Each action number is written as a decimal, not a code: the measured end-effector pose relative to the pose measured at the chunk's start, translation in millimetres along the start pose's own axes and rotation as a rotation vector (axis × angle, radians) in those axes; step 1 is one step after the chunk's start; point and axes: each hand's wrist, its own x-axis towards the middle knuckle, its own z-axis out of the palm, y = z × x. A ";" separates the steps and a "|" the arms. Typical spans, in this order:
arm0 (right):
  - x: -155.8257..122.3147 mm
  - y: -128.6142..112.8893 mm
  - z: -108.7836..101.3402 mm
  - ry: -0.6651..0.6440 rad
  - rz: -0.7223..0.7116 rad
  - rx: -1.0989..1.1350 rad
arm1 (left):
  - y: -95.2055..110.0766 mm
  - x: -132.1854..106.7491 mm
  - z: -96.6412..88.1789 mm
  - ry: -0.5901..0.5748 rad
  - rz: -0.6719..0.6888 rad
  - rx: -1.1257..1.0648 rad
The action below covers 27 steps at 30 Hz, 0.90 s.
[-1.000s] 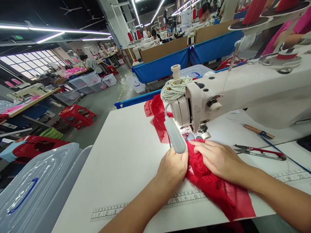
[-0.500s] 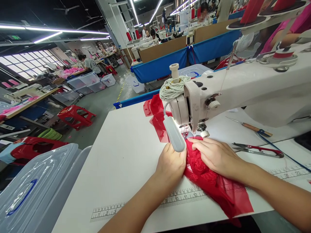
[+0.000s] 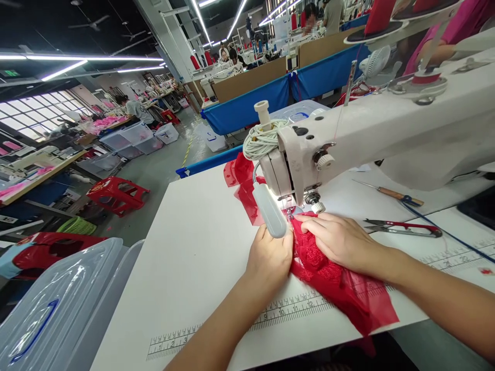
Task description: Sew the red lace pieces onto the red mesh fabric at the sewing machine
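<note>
Red lace fabric (image 3: pixel 315 260) with sheer mesh lies under the needle end of a white sewing machine (image 3: pixel 359 126), its loose end trailing toward the table's front edge. My left hand (image 3: pixel 269 253) is closed on the fabric's left edge, just in front of the presser foot (image 3: pixel 290 212); a grey lamp (image 3: pixel 269 211) covers some of its fingertips. On the right side, my right hand (image 3: pixel 340 241) grips the bunched lace with bent fingers, close to the needle. Behind the lamp, more sheer red fabric (image 3: pixel 245 198) spreads across the white table.
To the right lie thread snips (image 3: pixel 404 228) and a wooden-handled awl (image 3: pixel 394 195). A printed ruler (image 3: pixel 282 312) runs along the white tabletop (image 3: pixel 201 247). A lidded plastic bin (image 3: pixel 65 304) stands at the left, with red stools (image 3: pixel 118 195) beyond. Other people sit at machines farther off.
The view has shifted slightly, so the machine appears farther left. Both hands keep their hold on the red lace fabric near the needle, with little visible movement.
</note>
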 end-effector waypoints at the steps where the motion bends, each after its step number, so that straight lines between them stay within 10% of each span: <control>1: 0.2 0.4 0.2 0.002 0.000 -0.005 | -0.1 0.2 0.2 0.001 -0.002 0.000; 27: -3.3 8.3 -1.0 0.064 -0.141 0.141 | -14.0 3.1 -13.7 -0.130 0.150 -0.527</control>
